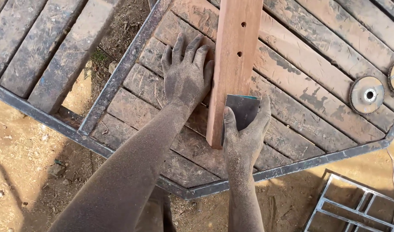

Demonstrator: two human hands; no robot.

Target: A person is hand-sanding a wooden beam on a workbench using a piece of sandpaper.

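Left hand (pixel 187 77) flat and spread, palm down, fingers pointing away from the body, fingertips against the left edge of a reddish wooden plank (pixel 234 64); gripping nothing, only pressing. Right hand (pixel 245 137) half curled, thumb on the left and fingers on the right, pinching a dark grey sheet of sandpaper (pixel 242 111) against the near end of the plank. Both hands and forearms coated in fine dust.

Plank lying on a slatted wooden table (pixel 300 111), long axis running almost straight away from the body, leaning slightly rightward toward the far end, near end pointing back between the two hands, far end cut off by the top of the view. Two small drilled holes (pixel 241 39) along its upper stretch, one beyond the other.

Table slats running diagonally, worn and dusty, framed by a dark metal rim (pixel 291 165) of angled sides. Two round grey flap discs (pixel 367 95) at the table's right side, one whole with a centre hole, the other partly cut off. Left, a second slatted panel (pixel 38 47). Below right, on the sandy ground, a grey metal frame (pixel 355 208)
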